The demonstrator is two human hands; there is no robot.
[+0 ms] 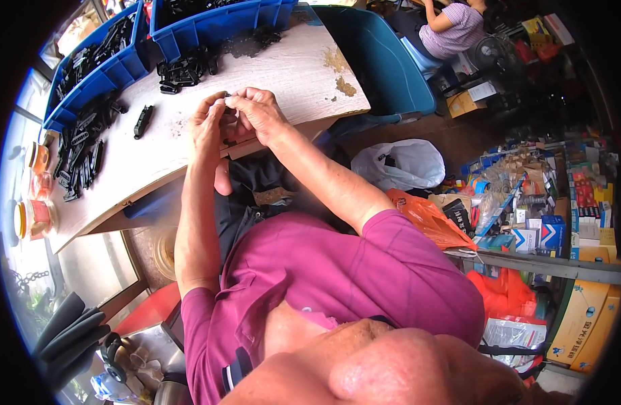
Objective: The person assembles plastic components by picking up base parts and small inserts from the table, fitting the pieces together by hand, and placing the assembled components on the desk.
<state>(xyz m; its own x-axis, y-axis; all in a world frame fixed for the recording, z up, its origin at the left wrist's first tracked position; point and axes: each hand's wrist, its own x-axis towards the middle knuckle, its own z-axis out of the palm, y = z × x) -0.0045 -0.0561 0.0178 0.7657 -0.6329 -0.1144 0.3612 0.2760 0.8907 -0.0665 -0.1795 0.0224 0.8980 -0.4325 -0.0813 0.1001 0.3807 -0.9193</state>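
Over the near edge of the pale wooden table (256, 71), my left hand (209, 128) and my right hand (257, 113) meet with fingertips pinched together. Whatever small thing lies between them is mostly covered by the fingers, and I cannot make out its kind. One small black plastic part (143, 122) lies alone on the tabletop, left of my left hand. Farther left spreads a loose pile of similar black parts (87, 145). Another heap of black parts (182, 71) rests beyond my hands, below a blue crate.
Two blue crates, one at left (97, 84) and one at back (222, 32), hold black parts. A teal bin (418, 74) stands right of the table. Lidded jars (37, 219) line the left edge. A white plastic bag (408, 162) sits at right; another person (455, 30) is beyond.
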